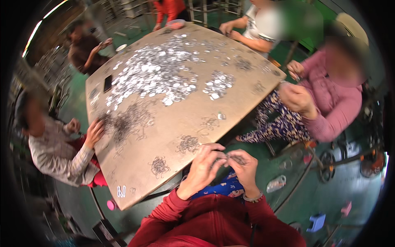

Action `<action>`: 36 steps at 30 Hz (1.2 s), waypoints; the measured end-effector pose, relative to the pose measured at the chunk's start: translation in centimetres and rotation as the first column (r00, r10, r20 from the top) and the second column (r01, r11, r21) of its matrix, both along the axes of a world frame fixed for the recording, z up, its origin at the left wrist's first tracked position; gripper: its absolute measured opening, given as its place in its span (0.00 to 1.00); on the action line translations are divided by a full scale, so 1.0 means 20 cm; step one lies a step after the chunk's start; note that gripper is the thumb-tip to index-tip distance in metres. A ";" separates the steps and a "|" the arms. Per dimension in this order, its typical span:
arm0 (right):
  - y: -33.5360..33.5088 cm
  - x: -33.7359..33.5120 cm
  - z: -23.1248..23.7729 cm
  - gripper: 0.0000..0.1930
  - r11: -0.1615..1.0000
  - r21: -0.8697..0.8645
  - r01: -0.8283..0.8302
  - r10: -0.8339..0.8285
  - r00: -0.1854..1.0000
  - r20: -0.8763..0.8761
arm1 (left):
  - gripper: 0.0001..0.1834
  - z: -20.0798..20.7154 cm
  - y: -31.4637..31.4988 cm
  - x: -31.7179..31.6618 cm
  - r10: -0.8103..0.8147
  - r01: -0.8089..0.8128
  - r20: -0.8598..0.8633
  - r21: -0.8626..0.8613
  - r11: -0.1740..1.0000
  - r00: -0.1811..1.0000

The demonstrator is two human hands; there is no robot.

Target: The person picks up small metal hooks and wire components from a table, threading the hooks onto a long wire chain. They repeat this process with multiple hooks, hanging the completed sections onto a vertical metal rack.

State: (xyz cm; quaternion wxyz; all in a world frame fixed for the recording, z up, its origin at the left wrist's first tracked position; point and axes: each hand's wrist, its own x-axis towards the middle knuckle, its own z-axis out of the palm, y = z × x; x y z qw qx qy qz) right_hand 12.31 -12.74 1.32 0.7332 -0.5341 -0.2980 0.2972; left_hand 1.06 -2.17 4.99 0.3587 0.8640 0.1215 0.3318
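My left hand [204, 165] and my right hand [244, 168] meet just off the table's near edge, above my lap. The fingers of both are pinched together at the tips. Something small and dark shows between them, too small to name. On the table [164, 133] beside my left hand lies a pile of thin, dark, curved wire pieces [187, 144]. A second such pile [159, 166] sits farther left. Toward the middle spreads a large heap of shiny flat metal pieces [150, 68], with a smaller heap [218, 85] to its right.
Several people work around the table, one in a pink top [335, 101] close on my right. A broad scatter of dark wire pieces [129, 119] lies near the left edge. A black phone [108, 83] rests there too. A blue stool [316, 222] stands on the floor at right.
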 end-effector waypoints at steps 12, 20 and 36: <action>-0.01 0.12 -0.03 0.06 0.987 -0.061 -0.147 0.156 0.966 0.208 | 0.06 -0.16 0.05 0.02 -0.125 0.128 0.030 -0.176 0.976 0.992; 0.17 0.53 -0.19 0.07 0.982 -0.105 0.159 -0.130 0.962 0.242 | 0.04 -0.54 0.18 0.08 -0.367 0.366 0.008 -0.098 0.926 0.930; 0.96 0.52 0.04 0.27 0.766 -0.578 0.282 0.585 0.070 0.808 | 0.08 -0.75 0.27 0.14 -0.485 0.478 0.046 0.115 0.871 0.873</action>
